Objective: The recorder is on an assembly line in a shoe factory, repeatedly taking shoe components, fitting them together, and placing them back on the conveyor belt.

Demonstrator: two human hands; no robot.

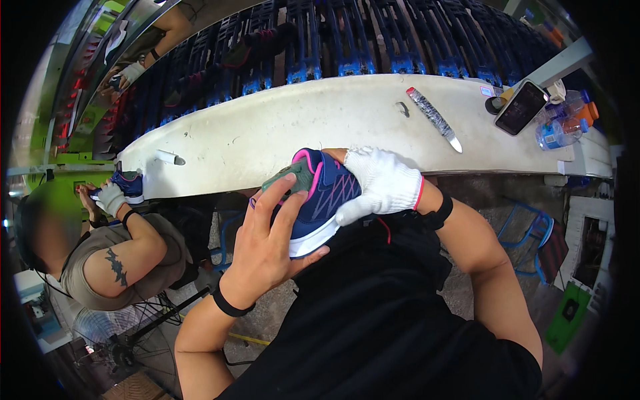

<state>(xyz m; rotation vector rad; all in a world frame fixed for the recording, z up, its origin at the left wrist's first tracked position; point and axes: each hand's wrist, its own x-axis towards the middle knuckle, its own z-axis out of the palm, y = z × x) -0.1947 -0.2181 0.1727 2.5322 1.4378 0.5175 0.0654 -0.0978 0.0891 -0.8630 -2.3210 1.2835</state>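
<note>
A dark blue sneaker (331,190) with pink trim and a white sole is held in front of my body, at the near edge of the white bench. My bare left hand (263,243) closes around one end of it, thumb along the sole. Its fingertips press on a grey-green piece (297,179) at the shoe's opening; what that piece is, I cannot make out. My right hand (383,183), in a white knitted glove, grips the other side of the upper, with its thumb near the sole.
On the white bench (320,110) lie a wrapped blade-like tool (435,120) and a small white tube (170,157). A phone (522,108) and plastic bottles (561,133) stand at right. Beyond runs a slatted blue rack (353,40) carrying dark shoes. At left a co-worker (127,257) handles another sneaker.
</note>
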